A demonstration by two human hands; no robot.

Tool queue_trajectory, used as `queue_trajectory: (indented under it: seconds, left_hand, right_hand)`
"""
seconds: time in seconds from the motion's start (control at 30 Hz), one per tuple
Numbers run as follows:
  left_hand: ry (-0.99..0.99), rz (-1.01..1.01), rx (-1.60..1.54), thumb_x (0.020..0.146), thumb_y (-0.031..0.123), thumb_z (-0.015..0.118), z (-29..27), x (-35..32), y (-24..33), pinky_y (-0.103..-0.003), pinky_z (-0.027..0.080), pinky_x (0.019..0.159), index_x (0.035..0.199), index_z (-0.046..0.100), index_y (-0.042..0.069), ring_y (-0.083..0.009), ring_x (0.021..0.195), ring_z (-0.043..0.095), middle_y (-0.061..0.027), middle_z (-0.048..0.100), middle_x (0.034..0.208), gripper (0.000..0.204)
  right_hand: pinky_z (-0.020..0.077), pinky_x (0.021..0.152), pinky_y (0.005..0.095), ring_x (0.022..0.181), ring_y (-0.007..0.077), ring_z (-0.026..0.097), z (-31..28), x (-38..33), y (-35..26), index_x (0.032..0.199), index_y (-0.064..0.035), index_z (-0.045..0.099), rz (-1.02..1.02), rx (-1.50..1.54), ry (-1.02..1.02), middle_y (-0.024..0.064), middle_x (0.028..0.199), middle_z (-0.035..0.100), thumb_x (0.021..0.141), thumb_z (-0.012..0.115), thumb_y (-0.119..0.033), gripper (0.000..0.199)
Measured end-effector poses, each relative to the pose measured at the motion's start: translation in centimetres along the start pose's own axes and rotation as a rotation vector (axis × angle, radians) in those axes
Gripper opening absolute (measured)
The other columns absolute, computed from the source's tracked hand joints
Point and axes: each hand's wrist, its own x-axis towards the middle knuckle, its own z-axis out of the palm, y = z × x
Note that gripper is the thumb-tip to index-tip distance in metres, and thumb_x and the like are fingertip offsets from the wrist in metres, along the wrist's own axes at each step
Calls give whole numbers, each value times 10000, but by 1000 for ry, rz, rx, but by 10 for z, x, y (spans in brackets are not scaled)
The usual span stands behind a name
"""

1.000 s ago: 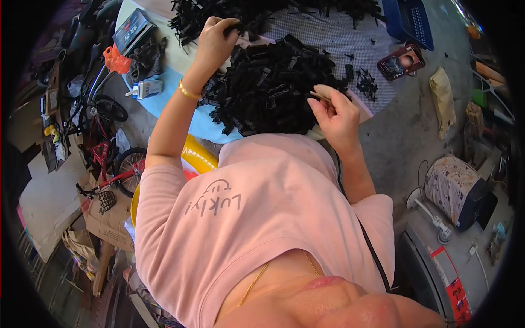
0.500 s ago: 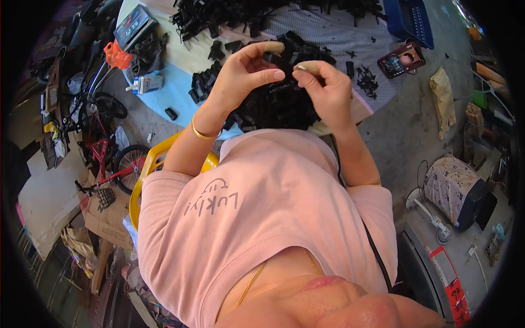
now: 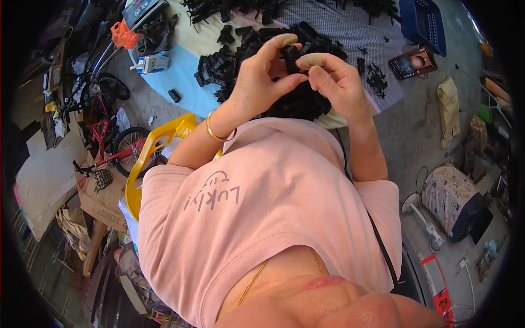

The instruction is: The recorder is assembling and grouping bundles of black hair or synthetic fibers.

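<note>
Over the table, my left hand (image 3: 261, 79) is closed on a small black plastic part (image 3: 290, 57), index finger over its top and thumb beneath. My right hand (image 3: 339, 82) meets it from the right, thumb and index finger pinched together at the part's edge. Whatever sits inside that pinch is too small or hidden to make out. Pale coverings wrap the index fingertips. Below both hands spreads a pile of similar black parts (image 3: 295, 104), and a second heap of thinner black pieces (image 3: 235, 8) lies farther back.
A blue plastic basket (image 3: 422, 27) and a phone (image 3: 413, 63) on a stand are at the table's right. Small black pieces (image 3: 376, 81) lie near them. On the left are a white-and-blue box (image 3: 153, 64), an orange bag (image 3: 124, 35) and a yellow chair (image 3: 141, 164).
My hands have come closer together, and the black part now shows between them. The whole view has shifted slightly.
</note>
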Motion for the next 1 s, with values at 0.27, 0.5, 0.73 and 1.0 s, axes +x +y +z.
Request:
queue_trajectory:
  seconds: [0.27, 0.5, 0.73, 1.0]
  left_hand:
    - [79, -43, -278, 826, -44, 507, 12, -4, -1, -260, 512, 753, 1263, 345, -10, -156, 922, 581, -149, 512, 1174, 468]
    - [-61, -39, -208, 827, -91, 416, 10, -8, 2, -282, 492, 799, 1302, 301, -19, -159, 884, 577, -157, 460, 1238, 493]
    - [-141, -44, -103, 818, -115, 384, 6, -8, 11, -283, 468, 839, 1326, 268, -17, -147, 922, 552, -152, 421, 1277, 531]
    - [-95, 8, -348, 850, -76, 441, 8, -12, 5, -268, 476, 807, 1200, 374, -17, -145, 877, 566, -146, 468, 1223, 362]
  right_hand:
    - [270, 438, 139, 493, 5, 351, 7, -13, 3, 1041, 3, 567, 220, 244, 184, -18, 660, 501, 905, 468, -103, 199]
    - [279, 445, 131, 518, -1, 383, 14, -11, 4, 1016, -4, 589, 123, 116, 164, -26, 676, 532, 897, 510, -120, 184]
    - [392, 548, 157, 604, 34, 472, 13, -15, -4, 932, 26, 592, 178, 109, 163, -11, 680, 544, 886, 520, -100, 152]
    - [288, 452, 132, 533, 1, 409, 18, -15, -2, 969, 0, 595, 158, 116, 179, -19, 653, 531, 896, 511, -119, 163]
